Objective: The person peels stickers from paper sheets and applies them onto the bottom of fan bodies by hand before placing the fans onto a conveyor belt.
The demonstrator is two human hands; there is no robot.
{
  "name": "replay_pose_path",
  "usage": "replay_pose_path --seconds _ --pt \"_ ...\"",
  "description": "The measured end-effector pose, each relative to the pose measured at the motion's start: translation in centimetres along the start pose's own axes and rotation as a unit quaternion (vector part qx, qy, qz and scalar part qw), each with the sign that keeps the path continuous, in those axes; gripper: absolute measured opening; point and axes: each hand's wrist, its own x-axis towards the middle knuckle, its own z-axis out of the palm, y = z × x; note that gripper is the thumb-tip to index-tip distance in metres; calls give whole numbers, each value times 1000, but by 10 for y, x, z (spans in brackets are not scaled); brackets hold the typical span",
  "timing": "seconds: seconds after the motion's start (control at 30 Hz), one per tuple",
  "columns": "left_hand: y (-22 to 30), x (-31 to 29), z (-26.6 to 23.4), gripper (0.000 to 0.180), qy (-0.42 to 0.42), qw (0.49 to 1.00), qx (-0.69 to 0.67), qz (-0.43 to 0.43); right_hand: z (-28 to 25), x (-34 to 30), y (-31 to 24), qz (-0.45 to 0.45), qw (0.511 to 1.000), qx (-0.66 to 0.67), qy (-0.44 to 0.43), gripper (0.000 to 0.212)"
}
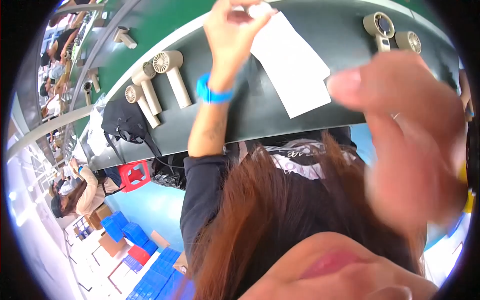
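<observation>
My left hand (232,35), with a blue wristband (215,91), reaches over the far part of the dark green bench. Its thumb and fingers close around a small white rounded thing (261,9), too partly covered to name. White paper sheets (295,70) lie overlapped on the bench just right of that hand. My right hand (405,135) is raised very close to the view, large and blurred. Its fingers look bent, but whether they hold anything is not visible. It hides the right part of the bench.
Several beige handheld fans (175,77) lie left of my left arm; a fan with a dark centre (381,30) and another beige fan (409,42) are at the far right. A black backpack (125,120) sits at the left bench edge, near a red stool (134,176). Blue crates (160,270) stand on the floor.
</observation>
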Motion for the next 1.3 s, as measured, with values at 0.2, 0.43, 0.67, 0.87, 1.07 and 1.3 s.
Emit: replay_pose_path --seconds 0.2,0.43,0.67,0.87,1.07,1.3 --pt "-90 94 -16 21 44 989 134 36 -9 28 -79 -56 998 0 11 33" --pt "-131 94 -24 13 44 966 223 123 4 51 -146 -33 999 -2 9 34" --pt "-134 87 -28 16 34 956 240 165 55 103 -160 -42 997 42 43 34" --pt "-167 55 -59 31 40 938 332 96 65 103 -159 -57 994 75 55 34" --pt "-147 77 -35 30 48 941 299 149 40 91 -134 -39 991 92 88 35" --pt "-148 83 -49 29 64 943 305 118 78 129 -120 -6 985 133 105 36"
